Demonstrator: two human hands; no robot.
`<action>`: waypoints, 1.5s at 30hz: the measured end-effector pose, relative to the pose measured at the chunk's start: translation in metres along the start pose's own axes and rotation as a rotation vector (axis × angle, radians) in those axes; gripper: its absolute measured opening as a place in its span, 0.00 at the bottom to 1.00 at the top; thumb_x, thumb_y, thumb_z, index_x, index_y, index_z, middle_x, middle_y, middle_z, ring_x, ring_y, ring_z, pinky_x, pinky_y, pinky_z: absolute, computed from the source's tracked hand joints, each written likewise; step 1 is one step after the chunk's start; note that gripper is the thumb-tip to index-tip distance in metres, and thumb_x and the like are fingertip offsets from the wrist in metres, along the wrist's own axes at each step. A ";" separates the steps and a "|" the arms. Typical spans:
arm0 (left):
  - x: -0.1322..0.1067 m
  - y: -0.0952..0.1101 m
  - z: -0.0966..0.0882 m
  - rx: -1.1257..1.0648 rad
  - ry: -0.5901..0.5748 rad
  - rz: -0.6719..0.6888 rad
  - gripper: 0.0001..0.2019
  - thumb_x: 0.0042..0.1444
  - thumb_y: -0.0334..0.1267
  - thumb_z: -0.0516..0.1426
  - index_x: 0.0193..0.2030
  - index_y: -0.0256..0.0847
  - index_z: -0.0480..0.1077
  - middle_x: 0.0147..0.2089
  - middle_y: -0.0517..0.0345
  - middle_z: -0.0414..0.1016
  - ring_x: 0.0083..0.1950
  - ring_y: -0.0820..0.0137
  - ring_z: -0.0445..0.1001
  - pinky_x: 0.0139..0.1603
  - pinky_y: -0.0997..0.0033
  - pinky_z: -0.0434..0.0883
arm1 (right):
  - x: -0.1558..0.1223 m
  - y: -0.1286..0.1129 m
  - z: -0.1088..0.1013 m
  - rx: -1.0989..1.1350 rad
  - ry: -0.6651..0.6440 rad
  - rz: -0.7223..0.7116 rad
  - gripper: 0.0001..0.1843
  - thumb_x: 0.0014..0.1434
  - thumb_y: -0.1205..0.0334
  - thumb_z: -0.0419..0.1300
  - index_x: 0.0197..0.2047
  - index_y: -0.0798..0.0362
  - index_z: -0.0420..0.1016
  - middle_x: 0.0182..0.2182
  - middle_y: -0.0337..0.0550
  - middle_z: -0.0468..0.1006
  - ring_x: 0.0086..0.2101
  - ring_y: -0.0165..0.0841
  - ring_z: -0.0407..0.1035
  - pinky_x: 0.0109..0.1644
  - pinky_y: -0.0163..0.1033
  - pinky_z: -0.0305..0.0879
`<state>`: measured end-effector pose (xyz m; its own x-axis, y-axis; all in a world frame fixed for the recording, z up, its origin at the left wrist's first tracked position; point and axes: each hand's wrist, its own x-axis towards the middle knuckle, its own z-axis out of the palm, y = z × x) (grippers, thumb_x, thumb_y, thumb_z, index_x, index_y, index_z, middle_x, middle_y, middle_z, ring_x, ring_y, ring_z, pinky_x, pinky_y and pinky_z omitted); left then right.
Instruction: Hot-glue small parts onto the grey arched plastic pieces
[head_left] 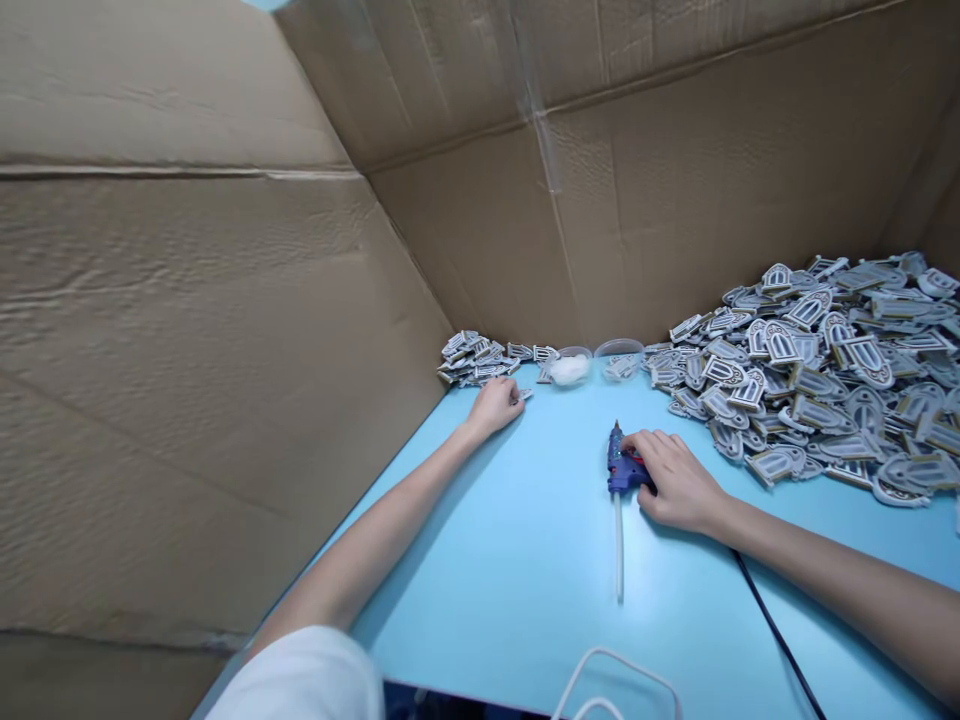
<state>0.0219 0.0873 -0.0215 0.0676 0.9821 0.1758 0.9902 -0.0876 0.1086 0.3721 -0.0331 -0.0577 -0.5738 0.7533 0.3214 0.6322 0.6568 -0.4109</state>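
My left hand [495, 407] is at the far edge of the table, its fingertips pinching a small grey arched piece [521, 395]. Beyond it lies a small heap of similar pieces [476, 358]. My right hand [675, 482] is shut over a blue hot glue gun [622, 462] lying on the light blue table [525, 600]. A white glue stick [619, 550] extends from the gun toward me. To the right of my right hand rises a large heap of grey arched pieces with dark details [825, 385].
Two clear round dishes stand at the far edge, one holding white fluffy material [570, 368], the other small pieces [619, 361]. Cardboard walls [187, 350] enclose the left and back. A black cable [780, 640] and a white cable [615, 680] cross the near table.
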 end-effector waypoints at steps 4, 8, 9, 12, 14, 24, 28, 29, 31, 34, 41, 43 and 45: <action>-0.053 0.018 -0.003 -0.097 0.014 0.091 0.05 0.61 0.37 0.60 0.36 0.38 0.71 0.48 0.47 0.74 0.55 0.57 0.72 0.61 0.56 0.70 | 0.000 0.002 0.001 0.032 0.006 0.002 0.28 0.49 0.69 0.54 0.55 0.55 0.69 0.49 0.55 0.78 0.48 0.50 0.69 0.52 0.54 0.62; -0.105 0.045 0.001 -0.254 -0.041 0.221 0.14 0.62 0.49 0.62 0.35 0.40 0.71 0.47 0.52 0.74 0.49 0.62 0.74 0.54 0.63 0.72 | 0.000 0.016 -0.004 0.237 0.067 -0.036 0.27 0.48 0.67 0.54 0.53 0.52 0.69 0.47 0.50 0.79 0.44 0.46 0.73 0.50 0.52 0.68; -0.115 0.051 0.002 -0.300 -0.065 0.253 0.16 0.61 0.52 0.63 0.35 0.40 0.71 0.47 0.52 0.74 0.47 0.63 0.74 0.52 0.64 0.72 | 0.003 0.021 -0.008 0.278 0.110 -0.048 0.24 0.49 0.66 0.54 0.52 0.52 0.69 0.46 0.49 0.79 0.43 0.44 0.73 0.50 0.51 0.69; -0.135 0.063 0.000 -0.452 -0.137 0.333 0.18 0.64 0.55 0.61 0.38 0.40 0.72 0.49 0.53 0.73 0.42 0.66 0.74 0.48 0.65 0.72 | 0.025 0.030 -0.023 0.178 0.221 -0.043 0.15 0.56 0.65 0.54 0.47 0.51 0.71 0.44 0.48 0.79 0.42 0.42 0.74 0.49 0.48 0.71; -0.140 0.064 -0.003 -0.542 -0.163 0.376 0.17 0.68 0.53 0.58 0.41 0.39 0.73 0.49 0.53 0.73 0.40 0.68 0.74 0.47 0.66 0.72 | 0.054 0.032 -0.031 -0.037 0.182 -0.036 0.12 0.62 0.65 0.53 0.47 0.52 0.74 0.44 0.50 0.80 0.43 0.43 0.75 0.50 0.48 0.71; -0.140 0.050 0.000 -0.692 -0.242 0.648 0.13 0.61 0.36 0.61 0.51 0.39 0.79 0.70 0.44 0.69 0.38 0.73 0.78 0.50 0.67 0.78 | 0.222 0.022 -0.002 -0.465 -0.096 -0.177 0.15 0.69 0.68 0.55 0.49 0.59 0.84 0.48 0.60 0.84 0.48 0.48 0.73 0.53 0.49 0.63; -0.142 0.053 0.003 -0.747 -0.243 0.608 0.15 0.55 0.31 0.62 0.49 0.38 0.80 0.66 0.46 0.75 0.33 0.77 0.73 0.48 0.68 0.78 | 0.226 0.023 0.001 -0.523 -0.125 -0.223 0.13 0.66 0.71 0.57 0.39 0.57 0.85 0.44 0.59 0.85 0.49 0.50 0.70 0.55 0.50 0.59; -0.142 0.054 0.004 -0.767 -0.245 0.596 0.14 0.55 0.32 0.63 0.49 0.38 0.81 0.65 0.47 0.75 0.32 0.78 0.72 0.47 0.68 0.77 | 0.224 0.024 0.000 -0.527 -0.122 -0.225 0.13 0.67 0.70 0.57 0.40 0.57 0.85 0.44 0.59 0.84 0.50 0.50 0.70 0.55 0.51 0.58; -0.142 0.054 0.005 -0.809 -0.256 0.573 0.13 0.55 0.35 0.66 0.48 0.38 0.81 0.63 0.48 0.76 0.32 0.78 0.71 0.45 0.70 0.76 | 0.219 0.027 -0.002 -0.525 -0.113 -0.217 0.12 0.66 0.69 0.58 0.42 0.56 0.85 0.46 0.59 0.84 0.51 0.51 0.69 0.54 0.50 0.58; -0.141 0.055 0.007 -0.839 -0.262 0.545 0.15 0.54 0.42 0.70 0.47 0.39 0.81 0.59 0.49 0.74 0.33 0.78 0.69 0.43 0.70 0.74 | 0.212 0.032 -0.005 -0.505 -0.092 -0.197 0.11 0.64 0.69 0.62 0.46 0.56 0.85 0.48 0.59 0.82 0.51 0.51 0.69 0.52 0.49 0.59; -0.145 0.059 0.006 -0.780 -0.264 0.524 0.21 0.51 0.49 0.73 0.47 0.40 0.79 0.56 0.50 0.72 0.37 0.74 0.72 0.46 0.68 0.74 | 0.189 0.022 -0.015 -0.312 0.029 -0.157 0.13 0.65 0.68 0.56 0.40 0.55 0.84 0.42 0.55 0.83 0.45 0.46 0.74 0.49 0.48 0.61; -0.147 0.059 0.004 -0.759 -0.258 0.542 0.22 0.50 0.48 0.73 0.49 0.41 0.78 0.57 0.50 0.72 0.43 0.68 0.75 0.51 0.65 0.74 | 0.169 0.008 -0.014 -0.116 0.085 -0.110 0.10 0.62 0.68 0.58 0.38 0.54 0.82 0.38 0.50 0.84 0.41 0.43 0.75 0.47 0.46 0.64; -0.148 0.059 0.002 -0.733 -0.261 0.564 0.21 0.52 0.43 0.72 0.51 0.42 0.77 0.60 0.49 0.70 0.50 0.64 0.76 0.55 0.63 0.74 | 0.140 -0.010 -0.013 0.101 0.118 -0.037 0.04 0.59 0.66 0.62 0.36 0.52 0.79 0.34 0.44 0.84 0.37 0.39 0.75 0.45 0.43 0.66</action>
<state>0.0705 -0.0631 -0.0430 0.6233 0.7621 0.1752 0.4870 -0.5537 0.6755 0.2918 0.0663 0.0026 -0.5268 0.7313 0.4333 0.5531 0.6820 -0.4785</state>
